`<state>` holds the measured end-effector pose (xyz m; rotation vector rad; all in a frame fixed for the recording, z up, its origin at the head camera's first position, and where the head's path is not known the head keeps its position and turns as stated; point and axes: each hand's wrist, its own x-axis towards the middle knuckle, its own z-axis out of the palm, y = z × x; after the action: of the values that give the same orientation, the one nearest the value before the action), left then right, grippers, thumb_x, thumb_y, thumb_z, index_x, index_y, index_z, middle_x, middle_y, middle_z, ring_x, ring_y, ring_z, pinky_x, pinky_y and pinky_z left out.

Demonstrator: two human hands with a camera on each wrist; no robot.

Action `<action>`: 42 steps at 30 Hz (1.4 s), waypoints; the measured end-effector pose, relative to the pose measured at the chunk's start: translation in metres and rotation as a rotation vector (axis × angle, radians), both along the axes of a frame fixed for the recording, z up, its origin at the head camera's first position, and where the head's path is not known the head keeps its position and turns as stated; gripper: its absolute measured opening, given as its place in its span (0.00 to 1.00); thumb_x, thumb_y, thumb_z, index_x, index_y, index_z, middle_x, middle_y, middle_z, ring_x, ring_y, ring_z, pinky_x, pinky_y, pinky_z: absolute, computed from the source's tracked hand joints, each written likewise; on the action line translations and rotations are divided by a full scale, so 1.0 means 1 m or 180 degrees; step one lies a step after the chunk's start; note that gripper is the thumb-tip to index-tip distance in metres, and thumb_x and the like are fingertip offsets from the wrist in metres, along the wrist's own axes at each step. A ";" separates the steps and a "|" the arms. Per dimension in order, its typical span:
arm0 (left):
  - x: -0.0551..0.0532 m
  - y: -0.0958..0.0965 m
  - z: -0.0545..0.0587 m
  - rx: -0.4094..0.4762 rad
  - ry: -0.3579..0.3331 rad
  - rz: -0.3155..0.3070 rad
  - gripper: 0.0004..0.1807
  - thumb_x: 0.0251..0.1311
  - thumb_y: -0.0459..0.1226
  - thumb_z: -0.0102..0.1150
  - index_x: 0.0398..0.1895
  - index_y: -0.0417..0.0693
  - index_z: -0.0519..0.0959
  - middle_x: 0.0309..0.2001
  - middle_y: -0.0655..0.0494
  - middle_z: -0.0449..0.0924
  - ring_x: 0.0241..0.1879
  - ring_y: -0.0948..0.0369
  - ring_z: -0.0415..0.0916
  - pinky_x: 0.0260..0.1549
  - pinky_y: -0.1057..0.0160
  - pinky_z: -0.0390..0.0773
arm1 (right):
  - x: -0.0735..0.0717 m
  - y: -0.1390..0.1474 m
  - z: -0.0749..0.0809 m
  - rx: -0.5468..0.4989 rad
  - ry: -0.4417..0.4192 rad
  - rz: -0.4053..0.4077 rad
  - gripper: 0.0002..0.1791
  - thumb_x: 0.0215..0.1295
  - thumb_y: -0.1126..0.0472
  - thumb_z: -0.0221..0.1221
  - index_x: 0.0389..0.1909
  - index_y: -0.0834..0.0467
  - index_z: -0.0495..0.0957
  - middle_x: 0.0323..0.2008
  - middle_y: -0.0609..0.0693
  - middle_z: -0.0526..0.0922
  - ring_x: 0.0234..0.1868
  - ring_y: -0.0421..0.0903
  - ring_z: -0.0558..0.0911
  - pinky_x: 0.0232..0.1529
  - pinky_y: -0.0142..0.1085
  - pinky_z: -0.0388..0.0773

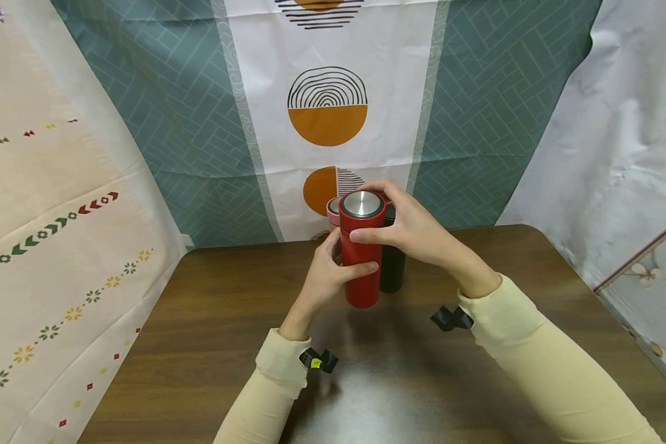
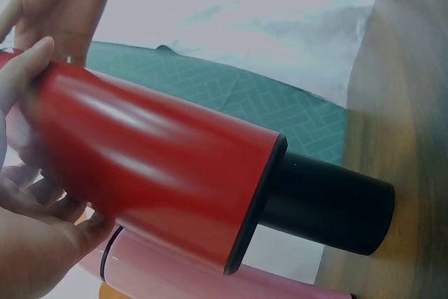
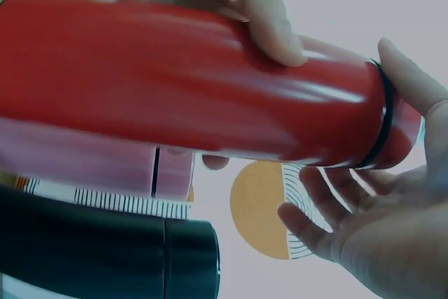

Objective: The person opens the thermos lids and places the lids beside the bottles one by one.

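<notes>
At center frame, from left: a left hand (image 1: 324, 274) with a yellow-tagged wrist camera (image 1: 311, 357); a pink bottle (image 1: 333, 218), partly hidden; a plain-sided red bottle (image 1: 362, 251), raised off the table (image 1: 211, 345) and gripped around its middle by that hand; a black bottle (image 1: 392, 271) behind; and a right hand (image 1: 416, 231) curled round the red bottle's steel-topped lid (image 1: 362, 204).

Head view. I wear plain pale-yellow sleeves: left sleeve (image 1: 258, 404) at 7 o'clock, right sleeve (image 1: 560, 370) at 4. Cuffs broad, bunched. My left hand (image 1: 324, 272) and right hand (image 1: 413, 231): bare. Left black wrist unit (image 1: 328, 361), at its cuff's 3 o'clock, bears a yellow-green patch (image 1: 316, 364); right black wrist unit (image 1: 445, 318), at 9 o'clock, angular.
</notes>
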<state>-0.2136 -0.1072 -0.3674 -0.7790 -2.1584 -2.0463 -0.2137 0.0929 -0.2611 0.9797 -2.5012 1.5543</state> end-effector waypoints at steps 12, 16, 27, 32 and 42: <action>0.001 -0.001 0.001 0.0027 0.0020 -0.0032 0.36 0.60 0.40 0.72 0.71 0.60 0.70 0.62 0.55 0.79 0.57 0.51 0.79 0.57 0.48 0.82 | -0.001 0.000 0.002 0.0093 -0.0026 -0.0042 0.44 0.61 0.52 0.74 0.74 0.54 0.62 0.65 0.51 0.73 0.63 0.51 0.72 0.64 0.53 0.75; 0.002 0.000 0.001 -0.0012 -0.0001 -0.0019 0.35 0.60 0.40 0.72 0.71 0.60 0.70 0.61 0.57 0.79 0.58 0.52 0.79 0.57 0.48 0.81 | -0.001 -0.001 0.005 0.0124 0.0061 -0.0022 0.39 0.60 0.55 0.74 0.70 0.55 0.67 0.61 0.51 0.76 0.60 0.50 0.75 0.62 0.50 0.77; 0.003 -0.001 0.002 -0.0035 -0.0050 -0.0020 0.37 0.59 0.40 0.72 0.72 0.58 0.70 0.61 0.55 0.79 0.58 0.51 0.79 0.57 0.48 0.81 | -0.002 0.002 0.007 0.0174 -0.0135 0.0079 0.46 0.61 0.53 0.73 0.77 0.52 0.61 0.64 0.51 0.74 0.64 0.50 0.72 0.64 0.52 0.75; 0.003 -0.001 0.002 -0.0029 -0.0083 -0.0026 0.36 0.59 0.40 0.72 0.72 0.57 0.70 0.61 0.55 0.79 0.58 0.51 0.79 0.57 0.47 0.81 | -0.001 -0.001 0.008 0.0196 -0.0041 -0.0015 0.40 0.61 0.54 0.74 0.70 0.56 0.66 0.61 0.52 0.75 0.60 0.50 0.75 0.61 0.50 0.77; 0.002 -0.001 0.001 -0.0036 -0.0017 -0.0030 0.36 0.59 0.39 0.72 0.72 0.58 0.70 0.61 0.55 0.79 0.57 0.51 0.79 0.56 0.48 0.82 | 0.000 0.001 0.006 0.0151 -0.0059 0.0069 0.45 0.61 0.53 0.73 0.76 0.52 0.62 0.65 0.51 0.73 0.63 0.50 0.73 0.65 0.51 0.74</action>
<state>-0.2119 -0.1083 -0.3668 -0.7874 -2.1751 -2.0446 -0.2136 0.0944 -0.2546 1.0064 -2.5599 1.5236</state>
